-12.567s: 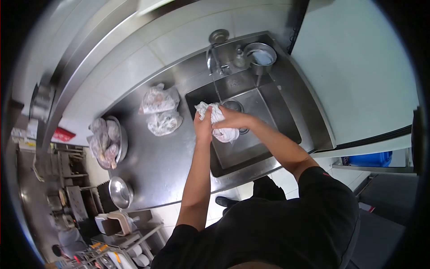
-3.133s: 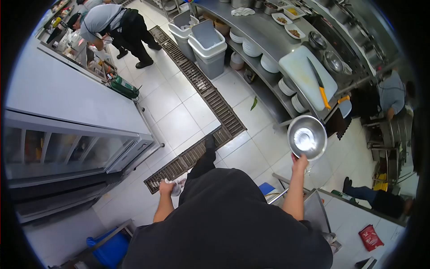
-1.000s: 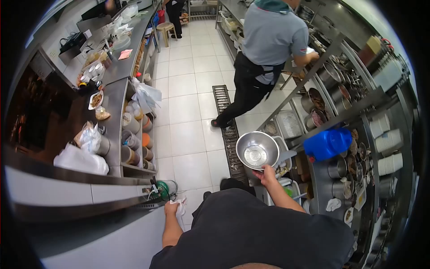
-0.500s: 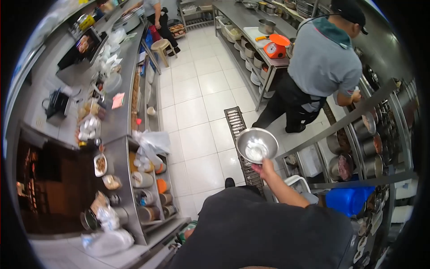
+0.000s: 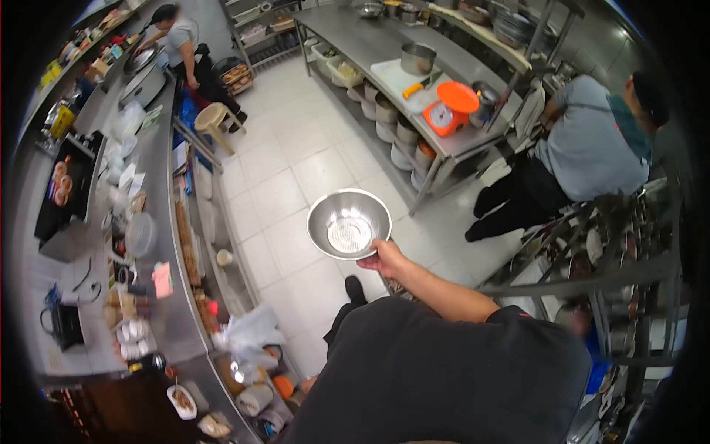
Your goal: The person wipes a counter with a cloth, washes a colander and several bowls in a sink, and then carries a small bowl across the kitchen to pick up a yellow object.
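The pale tiled floor (image 5: 296, 170) spreads beneath and ahead of the right hand (image 5: 384, 259). Beyond the hand, ahead and to its right, runs a steel tabletop (image 5: 333, 33) with containers on the shelf below. A long counter (image 5: 159, 222) stretches along the hand's left side, well apart from it. To the right of the hand, a person in a grey shirt (image 5: 592, 148) leans toward the equipment there; farther off, ahead and left, another person (image 5: 181, 48) stands by the long counter.

A stool (image 5: 214, 122) stands on the floor ahead and left of the hand. Nearer, to its lower left, a clear plastic bag (image 5: 251, 333) hangs over the shelving. Past the hand, the white cutting board (image 5: 392, 78) lies on the steel tabletop.

The steel bowl (image 5: 349, 224) is held just left of the right hand, over the floor, its open side up and its inside bare. The orange scale (image 5: 448, 111) and a metal pot (image 5: 419, 58) are ahead and right, the pot on the board. The right hand is closed around the bowl's near right rim.

Only a sliver of skin from the left hand (image 5: 309, 383) shows beside the dark shirt; its opening and any hold cannot be told. An orange-handled knife (image 5: 416, 89) lies on the board, near the scale.
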### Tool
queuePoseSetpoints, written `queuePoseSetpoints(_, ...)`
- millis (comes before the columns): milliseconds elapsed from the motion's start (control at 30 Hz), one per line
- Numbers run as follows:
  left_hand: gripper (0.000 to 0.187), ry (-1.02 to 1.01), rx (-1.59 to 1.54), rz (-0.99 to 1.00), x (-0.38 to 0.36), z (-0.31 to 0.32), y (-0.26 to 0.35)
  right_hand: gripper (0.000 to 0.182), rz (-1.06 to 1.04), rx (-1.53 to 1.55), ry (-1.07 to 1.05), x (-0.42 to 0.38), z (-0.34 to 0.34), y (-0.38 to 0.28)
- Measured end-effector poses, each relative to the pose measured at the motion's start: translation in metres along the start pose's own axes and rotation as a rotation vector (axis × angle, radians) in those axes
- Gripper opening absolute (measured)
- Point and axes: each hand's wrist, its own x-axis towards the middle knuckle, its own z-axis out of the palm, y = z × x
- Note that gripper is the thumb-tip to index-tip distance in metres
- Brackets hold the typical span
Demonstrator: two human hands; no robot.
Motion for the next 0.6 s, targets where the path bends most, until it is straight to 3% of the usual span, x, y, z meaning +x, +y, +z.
queuePoseSetpoints(167,0.051,0.262,0.497,0.013,0.115,-0.033,0.173,0.035,0.007,0.032,0.115,0.073,0.003,-0.086)
queuePoseSetpoints(200,0.051,0.162,0.504,0.148,0.146,-0.048,0.207,0.035,0.011,0.041,0.115,0.087,-0.003,-0.098)
queuePoseSetpoints(233,0.051,0.057,0.499,0.281,0.173,-0.062,0.242,0.032,-0.025,0.046,0.177,0.092,0.004,-0.117)
queuePoseSetpoints(300,0.052,0.226,0.230,0.153,0.163,-0.062,0.379,0.030,-0.008,0.049,0.154,0.116,0.004,-0.154)
queuePoseSetpoints(467,0.057,0.258,-0.027,0.240,0.295,-0.064,0.543,0.031,0.042,0.047,0.094,0.219,0.016,-0.242)
queuePoseSetpoints(533,0.066,0.312,-0.016,0.253,0.325,-0.062,0.598,0.033,0.014,-0.036,0.076,0.267,0.034,-0.279)
queuePoseSetpoints(600,0.065,0.223,0.118,0.291,0.341,-0.048,0.646,0.032,-0.043,-0.064,0.078,0.309,0.059,-0.337)
